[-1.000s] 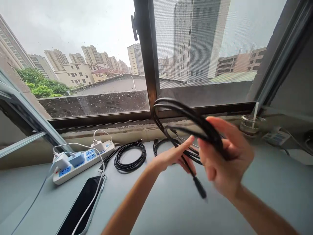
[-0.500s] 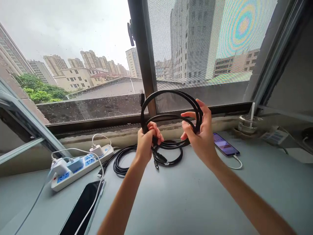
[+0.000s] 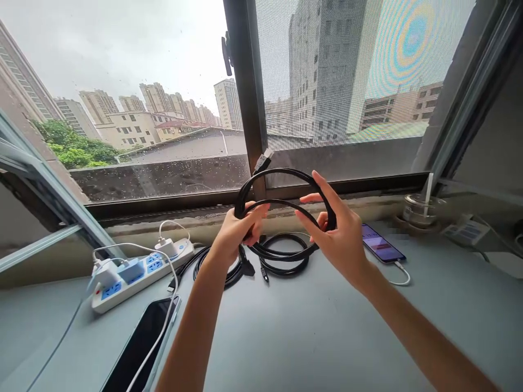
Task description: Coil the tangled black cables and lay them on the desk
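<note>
I hold a coiled black cable [image 3: 286, 175] in the air above the grey sill, in front of the window. My left hand [image 3: 238, 231] is closed round the coil's left side, and one plug end sticks up above it by the window frame. My right hand [image 3: 339, 239] grips the coil's right side with thumb and fingers, the index finger stretched out. Below the hands, two more black cable coils lie on the sill, one [image 3: 286, 256] in the middle and one [image 3: 212, 267] to its left, partly hidden by my left arm.
A white power strip [image 3: 139, 269] with chargers plugged in lies at the left. A dark phone [image 3: 139, 348] on a white lead lies at the lower left. A lit phone [image 3: 382, 249] lies at the right. A glass jar [image 3: 420, 209] stands by the window corner.
A second ago only my right hand held the loose coil; my left hand has since closed on its left side. The coil now hangs a little lower and flatter, with a plug end pointing up.
</note>
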Motion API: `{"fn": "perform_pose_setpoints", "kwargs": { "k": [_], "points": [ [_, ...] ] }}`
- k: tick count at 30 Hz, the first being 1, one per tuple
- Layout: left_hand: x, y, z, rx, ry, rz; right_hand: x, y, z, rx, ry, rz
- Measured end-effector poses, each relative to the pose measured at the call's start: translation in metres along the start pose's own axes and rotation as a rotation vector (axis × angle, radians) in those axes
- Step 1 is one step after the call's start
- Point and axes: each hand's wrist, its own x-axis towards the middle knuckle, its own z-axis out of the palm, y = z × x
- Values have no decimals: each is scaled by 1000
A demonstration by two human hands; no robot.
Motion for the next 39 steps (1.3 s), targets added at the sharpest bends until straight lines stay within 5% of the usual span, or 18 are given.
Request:
{"fn": "perform_pose_setpoints", "kwargs": {
  "k": [13, 19, 32, 39],
  "points": [
    [-1, 1, -13, -272, -262, 29, -1, -1, 1, 111, 82, -44],
    [7, 4, -17, -403, -372, -171, -3, 1, 1, 57, 108, -110],
    [-2, 12, -12, -511, -318, -183, 4, 0, -4, 33, 115, -164],
    [-4, 13, 0, -425, -145, -41, 6, -3, -8, -75, 126, -197]
  ]
}}
